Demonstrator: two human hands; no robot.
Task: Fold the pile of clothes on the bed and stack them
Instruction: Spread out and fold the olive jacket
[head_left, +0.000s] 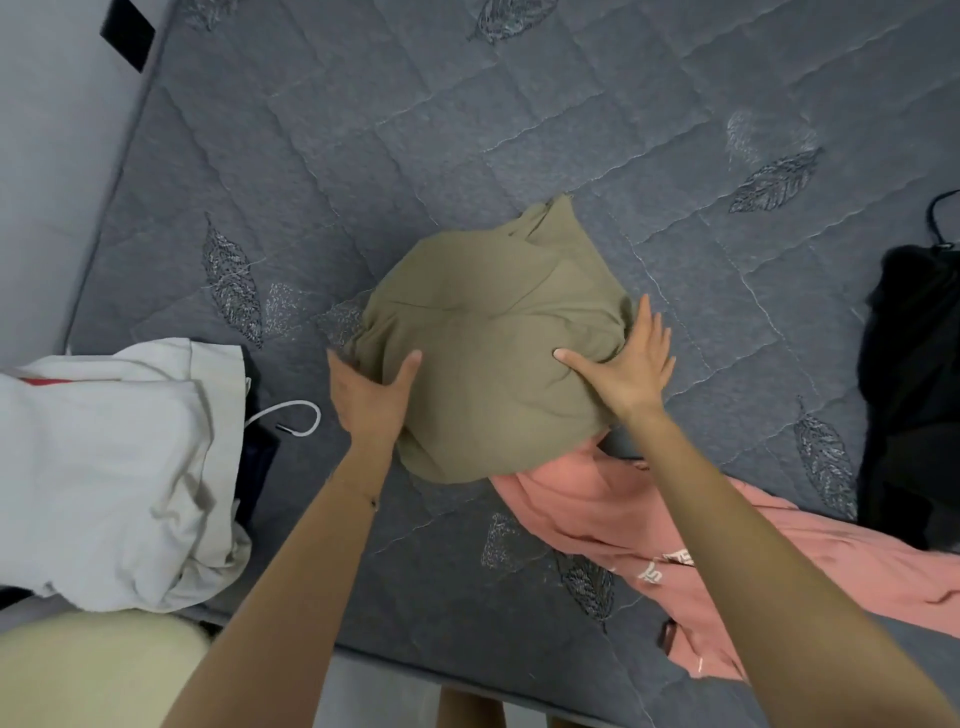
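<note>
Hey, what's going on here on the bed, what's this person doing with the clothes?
A person is handling a folded olive-green garment on the grey quilted mattress. The left hand and the right hand press against its two sides, thumbs on top. Its near edge overlaps a pink garment that lies spread out, not yet folded. A stack of whitish clothes sits to the left, and a black garment lies at the right edge.

Dark grey quilted mattress (467, 130) with stitched leaf motifs fills the frame. Pale grey wall (47, 182) at left, a black rectangular plate (127, 34) on it. Light grey floor strip (374, 691) at bottom. Soft, even light.
</note>
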